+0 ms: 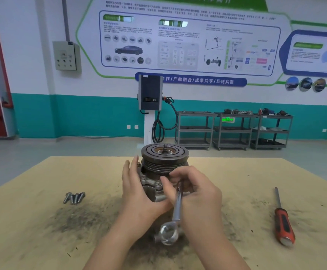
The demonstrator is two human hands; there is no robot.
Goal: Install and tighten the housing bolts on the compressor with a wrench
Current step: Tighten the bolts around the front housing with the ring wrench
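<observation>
The compressor (164, 162) stands upright mid-table, its dark grooved pulley on top. My left hand (139, 193) rests against its left side with the fingers straight, steadying the housing. My right hand (195, 193) grips a silver wrench (177, 208) by the shaft; its upper end is at the housing behind my fingers, and its ring end (168, 233) hangs toward me. Several loose bolts (74, 197) lie together on the table to the left. Bolt heads (158, 185) show on the housing flange between my hands.
A red-handled screwdriver (283, 221) lies on the right of the tan tabletop (42, 240). Dark metal grit is scattered around the compressor. Beyond the table's far edge are open floor, a charging post and grey shelf carts.
</observation>
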